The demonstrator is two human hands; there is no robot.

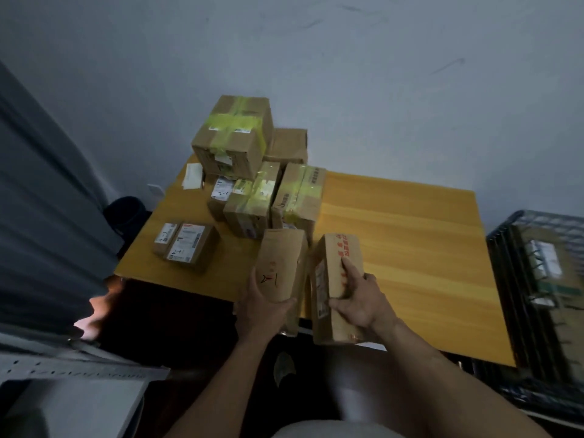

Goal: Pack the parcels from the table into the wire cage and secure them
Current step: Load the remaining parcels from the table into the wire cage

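- Low in the middle of the frame we see the left hand (264,306) curled round the near end of a plain brown parcel (282,263), thumb laid across its upper face, fingers running up its left side, close to a handwritten mark
- Just right of it the right hand (360,300) grips a second parcel with red print (335,257); the fingers lie over the printed face and the thumb reaches left toward the side that carries a white label
- We find both held parcels side by side at the near edge of the yellow worktop (410,235), tilted and hanging out past that edge; we cannot tell whether their far ends rest on the surface
- Behind them, near the centre of the frame, more parcels are stacked, with a big box bound in yellow-green tape (234,134) on top and several taped boxes beneath and beside it
- Left of the stack and apart from it, two small labelled boxes (188,245) lie touching each other
- A white slip of paper (193,175) lies at the upper left corner of the worktop, just beside the stack
- At the right edge of the frame the dark wire cage (505,295) stands beside the worktop, with blurred cardboard parcels inside it
- A grey curtain (41,200) fills the left edge, and we see a pale wall (410,90) across the top
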